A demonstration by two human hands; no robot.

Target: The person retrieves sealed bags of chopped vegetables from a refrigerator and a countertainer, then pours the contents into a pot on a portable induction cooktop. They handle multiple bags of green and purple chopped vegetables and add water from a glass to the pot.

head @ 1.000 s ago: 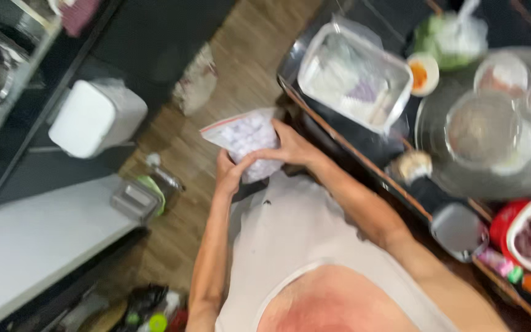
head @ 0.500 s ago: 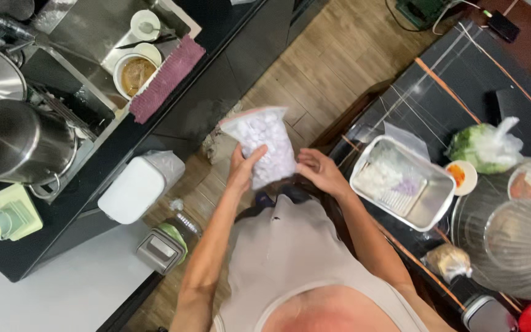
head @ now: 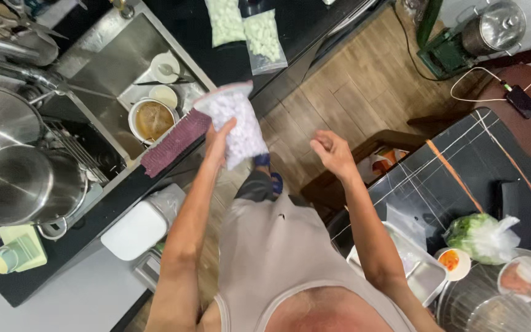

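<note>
My left hand (head: pixel 217 142) grips a clear plastic bag of small white pieces (head: pixel 236 122), held up in front of me over the wooden floor near the edge of the black counter (head: pixel 278 61). My right hand (head: pixel 332 152) is off the bag, loosely curled in the air to its right, holding nothing. Two more bags of white pieces (head: pixel 244 27) lie flat on the counter ahead.
A steel sink (head: pixel 112 61) at left holds a bowl of brown liquid (head: pixel 153 119) and a small dish; a purple cloth (head: pixel 176 141) hangs on its edge. A large steel pot (head: pixel 23 184) stands left. A dark table (head: pixel 462 178) at right carries a metal tray (head: pixel 422 276), bagged greens (head: pixel 480 237) and small bowls.
My right hand has let go of the bag and moved right. The left hand has carried the bag up toward the counter, and the view has swung toward the sink.
</note>
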